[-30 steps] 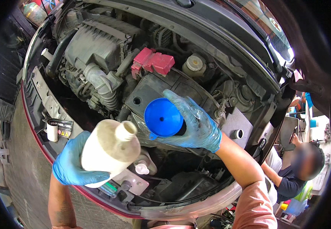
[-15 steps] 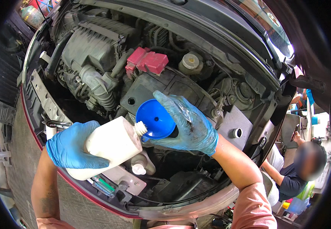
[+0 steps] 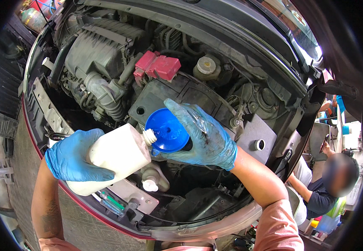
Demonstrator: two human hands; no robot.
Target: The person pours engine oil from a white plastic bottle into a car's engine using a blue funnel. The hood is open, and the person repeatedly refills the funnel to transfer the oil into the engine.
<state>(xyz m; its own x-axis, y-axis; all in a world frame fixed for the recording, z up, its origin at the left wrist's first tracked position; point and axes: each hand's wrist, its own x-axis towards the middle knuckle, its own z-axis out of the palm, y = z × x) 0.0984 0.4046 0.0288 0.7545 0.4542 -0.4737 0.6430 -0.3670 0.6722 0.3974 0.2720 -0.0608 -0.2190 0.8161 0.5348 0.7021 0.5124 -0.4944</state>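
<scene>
Wrapped round a white plastic bottle (image 3: pixel 121 157), my blue-gloved left hand (image 3: pixel 79 157) keeps it tilted. Its uncapped, threaded neck lies at the left rim of a blue funnel (image 3: pixel 167 130). Clear liquid seems to glisten inside the funnel. My right hand (image 3: pixel 204 136), in a blue glove with dark smears, grips the funnel from its right side, thumb near the lower rim. The funnel's spout is hidden beneath it. Below the bottle's neck stands a white-capped reservoir (image 3: pixel 150 185). To the right of my right hand is a grey tank with an open filler neck (image 3: pixel 260 144).
An open engine bay surrounds my hands, with a black battery cover (image 3: pixel 156 98), a red terminal cover (image 3: pixel 157 65), an air filter housing (image 3: pixel 100 48) and a round-capped reservoir (image 3: pixel 207 67). Pens (image 3: pixel 112 203) lie by the front edge. A person (image 3: pixel 315 194) sits at the right.
The bottle and funnel have shifted slightly left together with both hands. A wet gleam now shows inside the funnel.
</scene>
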